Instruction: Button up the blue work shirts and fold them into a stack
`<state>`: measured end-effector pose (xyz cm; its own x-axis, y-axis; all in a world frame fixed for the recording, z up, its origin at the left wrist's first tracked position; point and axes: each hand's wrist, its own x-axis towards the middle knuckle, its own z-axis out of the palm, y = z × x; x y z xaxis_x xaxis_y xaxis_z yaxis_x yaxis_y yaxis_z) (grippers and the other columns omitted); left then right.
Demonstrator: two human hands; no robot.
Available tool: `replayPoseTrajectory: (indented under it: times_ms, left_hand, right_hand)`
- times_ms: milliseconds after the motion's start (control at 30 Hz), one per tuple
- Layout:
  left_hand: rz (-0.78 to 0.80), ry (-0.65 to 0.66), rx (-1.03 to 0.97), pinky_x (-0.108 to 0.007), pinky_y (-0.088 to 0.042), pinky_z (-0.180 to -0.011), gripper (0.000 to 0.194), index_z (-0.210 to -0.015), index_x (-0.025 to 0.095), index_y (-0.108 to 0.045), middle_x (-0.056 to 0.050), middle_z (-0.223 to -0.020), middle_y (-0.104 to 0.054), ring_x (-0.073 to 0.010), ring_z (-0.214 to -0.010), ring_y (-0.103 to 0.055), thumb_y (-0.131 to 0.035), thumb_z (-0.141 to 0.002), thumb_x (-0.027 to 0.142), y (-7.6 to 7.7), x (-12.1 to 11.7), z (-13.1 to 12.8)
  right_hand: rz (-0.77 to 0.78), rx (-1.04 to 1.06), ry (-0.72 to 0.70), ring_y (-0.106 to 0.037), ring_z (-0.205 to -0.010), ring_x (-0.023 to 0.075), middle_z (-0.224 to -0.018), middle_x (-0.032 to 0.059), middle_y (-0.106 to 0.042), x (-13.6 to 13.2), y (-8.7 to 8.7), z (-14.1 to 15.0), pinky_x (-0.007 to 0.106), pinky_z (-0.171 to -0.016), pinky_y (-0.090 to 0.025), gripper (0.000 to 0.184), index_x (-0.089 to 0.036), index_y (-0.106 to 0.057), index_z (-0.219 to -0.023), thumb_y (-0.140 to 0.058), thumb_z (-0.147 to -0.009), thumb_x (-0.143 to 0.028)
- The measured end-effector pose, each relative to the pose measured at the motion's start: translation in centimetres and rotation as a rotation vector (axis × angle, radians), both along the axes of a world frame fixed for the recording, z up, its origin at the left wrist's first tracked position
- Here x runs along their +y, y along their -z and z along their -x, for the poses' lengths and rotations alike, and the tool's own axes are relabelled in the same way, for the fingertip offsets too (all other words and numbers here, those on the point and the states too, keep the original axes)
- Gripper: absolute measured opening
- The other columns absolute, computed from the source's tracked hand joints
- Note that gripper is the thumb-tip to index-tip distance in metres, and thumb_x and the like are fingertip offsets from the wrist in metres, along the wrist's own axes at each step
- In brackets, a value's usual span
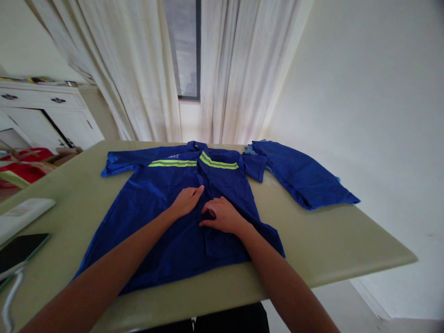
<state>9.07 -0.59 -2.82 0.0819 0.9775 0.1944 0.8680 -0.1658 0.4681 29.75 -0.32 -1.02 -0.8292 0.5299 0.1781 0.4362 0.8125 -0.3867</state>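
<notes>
A blue short-sleeved work shirt (pixel 159 185) lies spread front side up, its collar at the far side. Yellow-green striped bands cross its chest, and a small white print sits above the band on the left. At the front opening, my left hand (pixel 187 201) is closed on the cloth beside the button strip. Slightly nearer and to the right, my right hand (pixel 224 216) rests over the shirt front. Its thumb and forefinger are bent and apart, with a gap between them. The shirt's cloth is rumpled around the opening, and its lower right side is creased.
The pale green table (pixel 312 245) carries folded blue garments (pixel 301 173) at the back right. On the left lie a white device (pixel 24 215), a dark phone (pixel 22 252) and a white cable (pixel 12 296). Curtains (pixel 138 69) hang behind; a wall (pixel 374 115) stands right.
</notes>
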Motion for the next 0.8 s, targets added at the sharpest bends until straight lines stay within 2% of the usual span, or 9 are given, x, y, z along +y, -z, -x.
replayPoseTrajectory:
  times_ms: [67,133,200,333,433,533,800]
  left_hand:
    - [0.033,0.055,-0.001,-0.032,-0.039,-0.069,0.048,-0.069,0.022,-0.059,-0.004,-0.073,-0.066,-0.0202,-0.072,-0.062,-0.036,-0.105,0.044,0.3,-2.0,-0.4]
    - [0.012,0.068,0.011,-0.032,-0.037,-0.071,0.037,-0.072,0.022,-0.058,-0.004,-0.077,-0.065,-0.021,-0.078,-0.061,-0.043,-0.101,0.039,0.5,-3.7,-0.6]
    - [0.016,0.04,-0.036,-0.032,-0.036,-0.07,0.034,-0.074,0.022,-0.054,-0.003,-0.074,-0.063,-0.0205,-0.075,-0.06,-0.042,-0.101,0.038,0.6,-4.7,-0.7]
    - [0.083,0.04,-0.271,-0.03,-0.034,-0.065,0.038,-0.076,0.023,-0.05,0.003,-0.067,-0.056,-0.0171,-0.065,-0.055,-0.04,-0.103,0.048,0.4,-5.1,-0.5]
    - [0.104,0.08,-0.357,-0.029,-0.034,-0.063,0.038,-0.075,0.022,-0.05,0.004,-0.066,-0.054,-0.0156,-0.064,-0.053,-0.046,-0.1,0.051,0.3,-4.9,-0.1]
    - [0.094,0.094,-0.397,-0.029,-0.033,-0.062,0.038,-0.073,0.022,-0.049,0.005,-0.065,-0.051,-0.0147,-0.063,-0.049,-0.048,-0.099,0.049,0.3,-4.8,-0.1]
    - [0.013,0.033,-0.51,-0.028,-0.034,-0.062,0.038,-0.072,0.021,-0.049,0.005,-0.065,-0.047,-0.0142,-0.063,-0.046,-0.048,-0.099,0.049,0.5,-4.8,-0.5]
  right_hand:
    - [-0.024,-0.002,-0.007,-0.061,-0.089,0.0203,-0.09,0.0016,-0.07,-0.2,0.2,0.2,0.031,-0.08,-0.033,0.041,-0.021,-0.069,-0.103,-0.086,-0.083,-0.051]
    - [-0.062,-0.008,-0.012,-0.062,-0.091,0.0207,-0.094,0.0025,-0.072,-0.6,0.4,0.4,0.032,-0.082,-0.033,0.036,-0.021,-0.067,-0.101,-0.084,-0.085,-0.048]
    - [-0.115,-0.019,-0.005,-0.062,-0.091,0.021,-0.094,0.0034,-0.073,-1.0,0.5,0.7,0.033,-0.082,-0.034,0.029,-0.02,-0.067,-0.1,-0.08,-0.09,-0.044]
    - [-0.245,-0.039,0.013,-0.062,-0.089,0.0207,-0.093,0.005,-0.075,-1.7,0.6,1.1,0.035,-0.083,-0.034,0.016,-0.019,-0.069,-0.097,-0.069,-0.097,-0.035]
    - [-0.296,-0.037,0.007,-0.061,-0.087,0.0198,-0.092,0.0053,-0.076,-1.8,0.4,1.2,0.035,-0.082,-0.034,0.013,-0.019,-0.071,-0.095,-0.062,-0.1,-0.028]
    - [-0.249,-0.015,0.04,-0.061,-0.086,0.0189,-0.091,0.0055,-0.075,-1.6,0.4,1.2,0.033,-0.081,-0.035,0.015,-0.018,-0.071,-0.095,-0.061,-0.102,-0.027]
    - [0.028,0.079,0.098,-0.058,-0.072,0.0143,-0.074,-0.002,-0.068,-1.2,1.0,1.4,0.028,-0.077,-0.037,0.009,-0.02,-0.072,-0.093,-0.07,-0.099,-0.026]
